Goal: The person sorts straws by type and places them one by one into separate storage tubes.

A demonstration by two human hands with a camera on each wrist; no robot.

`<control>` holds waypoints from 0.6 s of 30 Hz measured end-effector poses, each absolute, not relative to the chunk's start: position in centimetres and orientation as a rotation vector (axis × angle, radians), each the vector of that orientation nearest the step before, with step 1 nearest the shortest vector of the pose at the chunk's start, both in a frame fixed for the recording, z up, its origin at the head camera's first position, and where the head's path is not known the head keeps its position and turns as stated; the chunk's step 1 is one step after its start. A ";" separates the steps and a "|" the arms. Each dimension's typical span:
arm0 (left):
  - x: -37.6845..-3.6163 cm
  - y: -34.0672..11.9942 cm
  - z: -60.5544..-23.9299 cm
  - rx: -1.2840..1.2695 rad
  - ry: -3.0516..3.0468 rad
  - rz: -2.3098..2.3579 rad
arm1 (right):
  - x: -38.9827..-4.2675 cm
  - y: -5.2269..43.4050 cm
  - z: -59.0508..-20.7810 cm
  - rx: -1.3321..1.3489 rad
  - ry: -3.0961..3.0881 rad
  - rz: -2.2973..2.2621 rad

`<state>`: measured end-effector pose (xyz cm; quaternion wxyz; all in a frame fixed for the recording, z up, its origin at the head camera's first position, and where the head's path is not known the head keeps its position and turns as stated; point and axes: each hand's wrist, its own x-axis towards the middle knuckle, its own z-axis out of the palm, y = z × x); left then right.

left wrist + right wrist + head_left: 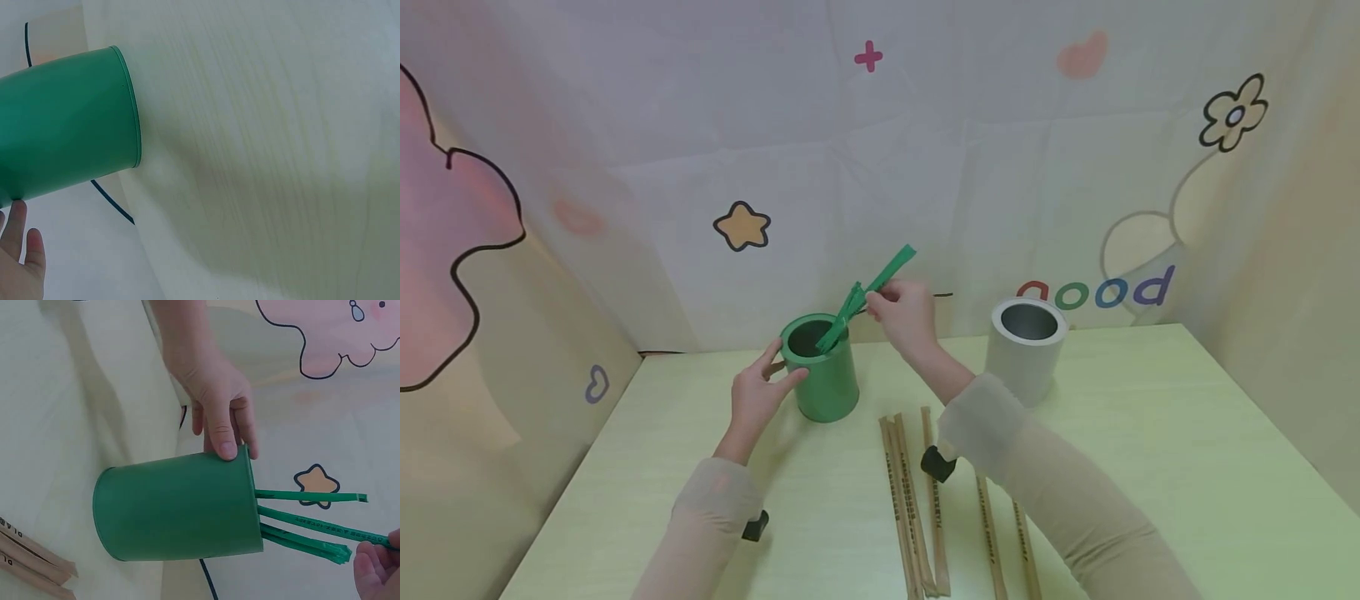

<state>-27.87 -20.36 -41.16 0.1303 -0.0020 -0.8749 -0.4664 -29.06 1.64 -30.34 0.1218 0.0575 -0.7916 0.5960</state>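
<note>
A green canister (829, 383) stands upright on the table near the wall. My left hand (758, 393) grips its left side at the rim, the thumb in front and the fingers behind. Several green wrapped straws (306, 540) stick out of the canister's mouth. Between thumb and fingers, my right hand (906, 315) pinches one more green wrapped straw (891, 267), with printing along it. Its lower end is at the canister's opening. In the left wrist view, the canister's lower part and some left fingertips (19, 215) show; the rim is out of frame.
A white canister (1028, 358) stands to the right, behind my right forearm. Several brown wrapped straws (898, 500) lie lengthwise on the table (1150, 433), some partly under that forearm. A printed cloth (925, 183) hangs right behind the table's far edge.
</note>
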 end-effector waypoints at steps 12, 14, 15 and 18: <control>-27.8 -20.4 -41.2 -0.015 -2.538 -1.335 | -30.2 -0.1 -33.4 0.148 -2.460 1.715; -27.8 -20.4 -41.2 -0.017 -2.535 -1.334 | -30.2 -0.3 -33.7 0.151 -2.475 1.738; -27.8 -20.4 -41.2 -0.016 -2.534 -1.334 | -30.2 -0.4 -33.8 0.155 -2.481 1.747; -27.8 -20.4 -41.2 -0.015 -2.529 -1.344 | -30.2 -0.8 -34.3 0.164 -2.485 1.773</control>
